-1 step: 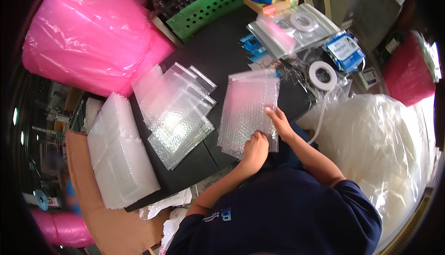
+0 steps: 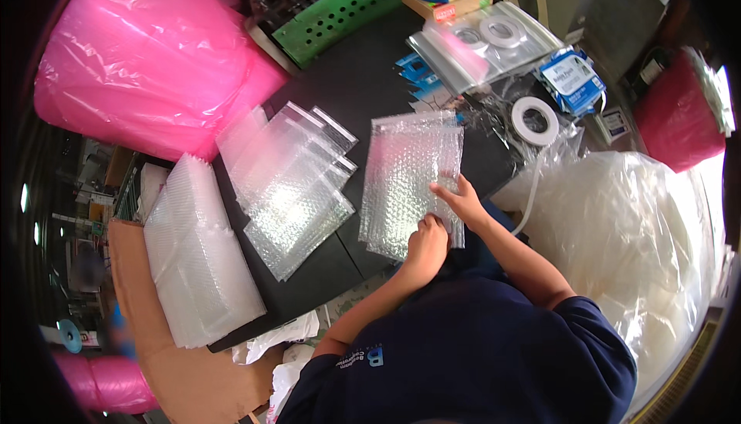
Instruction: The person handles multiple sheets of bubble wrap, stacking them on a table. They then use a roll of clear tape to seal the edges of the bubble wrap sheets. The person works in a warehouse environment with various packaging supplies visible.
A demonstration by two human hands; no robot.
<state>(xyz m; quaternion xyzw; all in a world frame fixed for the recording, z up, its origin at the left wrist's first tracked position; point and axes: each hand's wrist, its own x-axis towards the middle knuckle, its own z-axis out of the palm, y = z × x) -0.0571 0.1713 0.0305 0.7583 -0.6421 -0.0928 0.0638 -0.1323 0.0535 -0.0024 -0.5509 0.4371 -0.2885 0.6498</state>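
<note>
A small stack of clear bubble wrap bags (image 2: 401,169) lies on the black table in front of me. My left hand (image 2: 428,248) is closed at the stack's near edge, its curled fingers gripping the lower right part. Above it, my right hand (image 2: 461,200) holds the right side, with the thumb stretched across the top bag and the other fingers partly hidden. More bubble wrap bags (image 2: 297,200) lie fanned out to the left, some with a clear strip along one end. A thick pile of bubble wrap sheets (image 2: 202,270) sits at the table's left edge.
Rolls of white tape (image 2: 534,121) lie at the right near crumpled plastic and a blue-and-white packet (image 2: 571,81). A big pink plastic-wrapped bundle (image 2: 154,54) stands far left. Cardboard (image 2: 147,300) leans at the near left. A large clear plastic bag (image 2: 617,246) bulges at my right.
My right thumb has slid left across the top bag. The bags' surface catches the light differently, with less pink sheen. My left hand has barely moved.
</note>
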